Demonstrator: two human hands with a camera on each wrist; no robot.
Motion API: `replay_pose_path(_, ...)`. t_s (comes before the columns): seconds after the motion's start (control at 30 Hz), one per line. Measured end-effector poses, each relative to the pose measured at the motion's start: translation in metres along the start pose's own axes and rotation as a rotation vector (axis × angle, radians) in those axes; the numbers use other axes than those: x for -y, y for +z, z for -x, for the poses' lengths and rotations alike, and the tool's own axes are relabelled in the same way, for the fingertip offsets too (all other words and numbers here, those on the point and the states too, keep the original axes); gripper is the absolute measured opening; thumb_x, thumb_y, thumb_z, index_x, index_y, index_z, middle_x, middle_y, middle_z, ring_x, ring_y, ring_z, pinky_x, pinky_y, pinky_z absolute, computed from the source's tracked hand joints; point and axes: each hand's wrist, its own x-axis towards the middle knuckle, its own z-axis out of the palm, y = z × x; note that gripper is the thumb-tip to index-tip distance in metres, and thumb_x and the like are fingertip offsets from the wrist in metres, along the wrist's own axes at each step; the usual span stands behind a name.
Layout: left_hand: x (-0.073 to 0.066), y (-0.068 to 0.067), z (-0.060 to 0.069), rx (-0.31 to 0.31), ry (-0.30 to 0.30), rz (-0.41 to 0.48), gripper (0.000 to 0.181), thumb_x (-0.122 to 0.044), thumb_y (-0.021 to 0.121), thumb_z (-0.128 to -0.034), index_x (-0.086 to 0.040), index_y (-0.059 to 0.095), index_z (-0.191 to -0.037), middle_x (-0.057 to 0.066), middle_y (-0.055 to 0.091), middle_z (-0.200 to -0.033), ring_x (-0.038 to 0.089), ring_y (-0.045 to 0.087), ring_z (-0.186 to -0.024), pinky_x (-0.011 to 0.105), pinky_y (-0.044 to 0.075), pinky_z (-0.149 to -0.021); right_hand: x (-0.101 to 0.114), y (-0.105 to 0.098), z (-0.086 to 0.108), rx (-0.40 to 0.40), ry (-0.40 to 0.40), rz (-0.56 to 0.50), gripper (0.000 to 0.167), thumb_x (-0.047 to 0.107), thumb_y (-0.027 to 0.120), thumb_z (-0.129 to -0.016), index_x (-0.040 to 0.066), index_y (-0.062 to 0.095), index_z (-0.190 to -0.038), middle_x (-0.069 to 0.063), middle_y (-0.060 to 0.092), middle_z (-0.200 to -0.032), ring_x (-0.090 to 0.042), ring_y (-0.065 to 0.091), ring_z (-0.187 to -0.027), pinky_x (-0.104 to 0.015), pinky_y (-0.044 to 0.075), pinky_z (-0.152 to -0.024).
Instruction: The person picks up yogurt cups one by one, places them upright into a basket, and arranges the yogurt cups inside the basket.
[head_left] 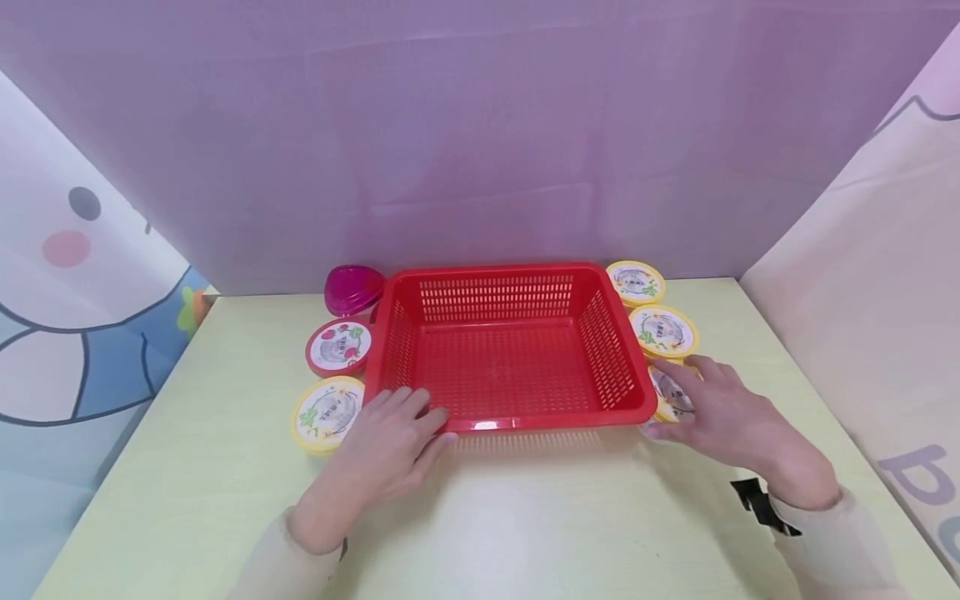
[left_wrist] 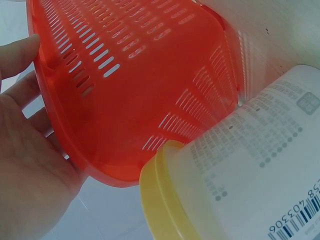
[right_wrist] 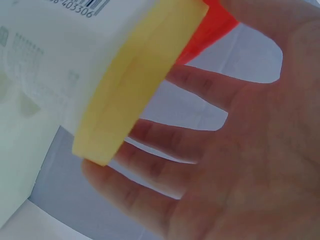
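The left hand [head_left: 393, 435] shows its back upward, fingers [left_wrist: 22, 92] bent; the right hand [head_left: 723, 414] spreads wide, thumb [right_wrist: 265, 15] apart.

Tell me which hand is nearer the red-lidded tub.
Left. The left hand grips the red basket near the red-lidded tub; the right hand is across the basket from it.

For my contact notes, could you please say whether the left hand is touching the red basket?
Touching: the left wrist view shows the left hand gripping the red basket by its rim.
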Motion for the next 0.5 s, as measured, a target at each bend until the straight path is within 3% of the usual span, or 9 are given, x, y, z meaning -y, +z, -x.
replay_pose_path(0.23,0.001,0.0,-0.001,0.007,-0.008,-0.001,0.039,-0.043,0.079,-0.085,-0.016,0.076,-0.113,-0.001,0.064,-0.094,0.013,0.055,-0.084,0.033,0.053,-0.079,-0.002,-0.002,-0.006,-0.013,-0.042,0.036,0.092,0.057,0.081,-0.079,0.018,0.045,-0.153,-0.028,0.042,-0.137,-0.048,0.038,-0.12,-0.053,0.055,-0.063)
replay_pose_path(0.5,0.0,0.0,-0.001,0.018,-0.009,-0.005,0.039,-0.042,0.079,-0.0852,-0.015,0.076,-0.113,0.0,0.065,-0.095,0.015,0.056,-0.085,0.035,0.053,-0.08,-0.003,-0.009,-0.019,0.077,-0.037,0.092,0.09,0.052,0.085,-0.073,0.021,0.048,-0.149,-0.026,0.046,-0.127,-0.046,0.042,-0.112,-0.047,0.054,-0.063)
